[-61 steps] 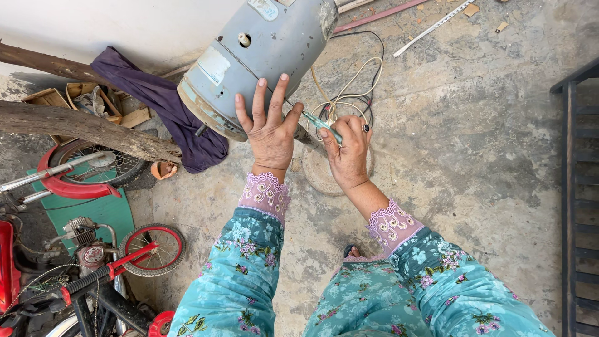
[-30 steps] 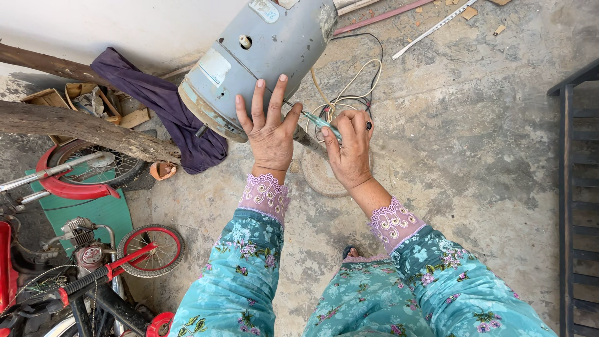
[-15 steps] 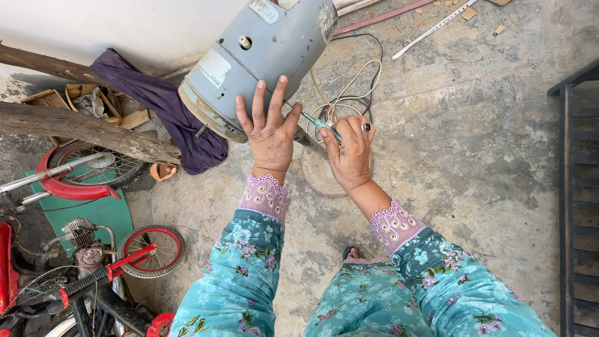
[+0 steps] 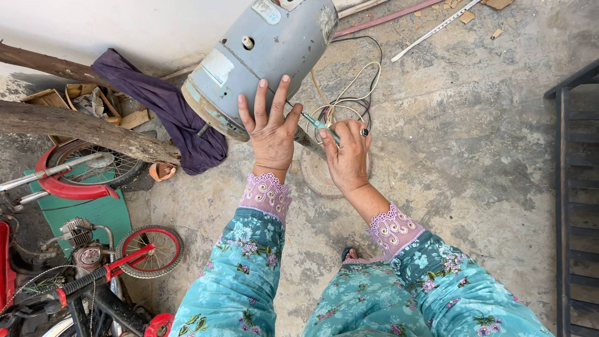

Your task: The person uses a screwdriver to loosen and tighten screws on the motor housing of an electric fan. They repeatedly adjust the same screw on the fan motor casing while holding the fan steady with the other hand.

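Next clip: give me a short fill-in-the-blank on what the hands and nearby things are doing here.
1. The left hand lies flat, fingers spread, on the grey ____ housing.
2. The right hand holds a ____ with a green handle, its tip toward the housing's lower end.
3. A ____ cloth is draped left of the housing.
4. Loose wires lie on the ____ floor beyond the right hand.

Missing words: cylindrical; screwdriver; purple; concrete
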